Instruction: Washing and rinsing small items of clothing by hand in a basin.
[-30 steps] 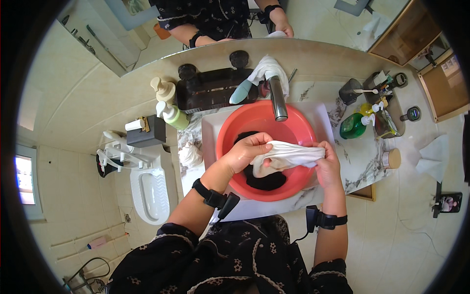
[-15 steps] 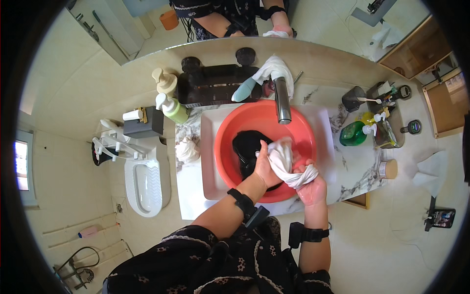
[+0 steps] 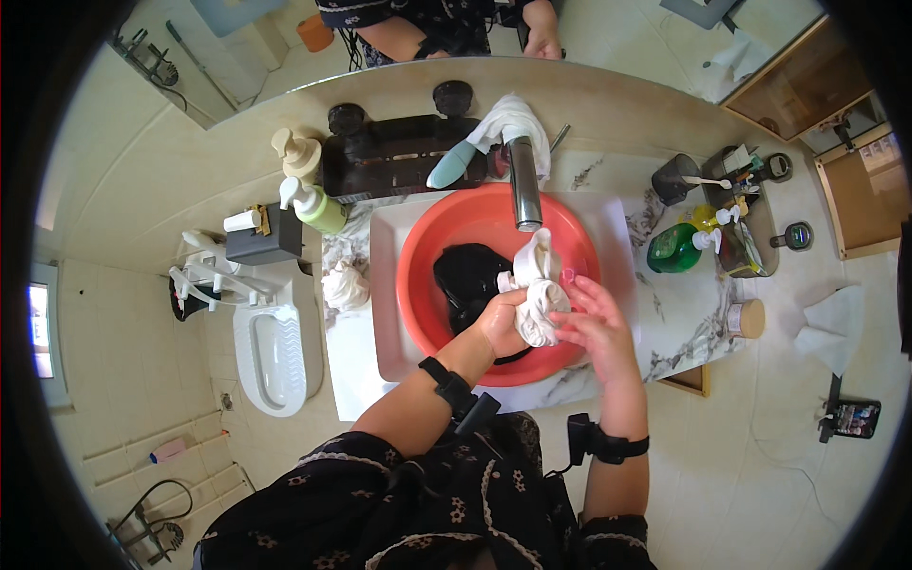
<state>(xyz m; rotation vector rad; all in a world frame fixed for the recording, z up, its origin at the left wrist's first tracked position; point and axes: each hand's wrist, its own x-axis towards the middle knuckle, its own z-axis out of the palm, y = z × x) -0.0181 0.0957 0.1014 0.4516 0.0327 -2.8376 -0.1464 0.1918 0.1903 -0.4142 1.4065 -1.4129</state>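
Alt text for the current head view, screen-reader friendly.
A left hand grips a bunched white cloth over a coral basin, the right hand at the cloth's side with fingers loosely spread. Black fabric lies in the basin, set in a white sink beneath a chrome faucet.

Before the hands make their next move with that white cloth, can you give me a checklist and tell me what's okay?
1. White cloth gripped by the left hand: ok, bunched up in its grasp.
2. Right hand wrapped around the cloth: not ok, its fingers are spread at the cloth's side.
3. White cloth above the coral-red washbasin: ok.
4. Washbasin set in the white rectangular sink: ok.
5. Black cloth inside the washbasin: ok.
6. How wet the white cloth is: cannot tell from this view.
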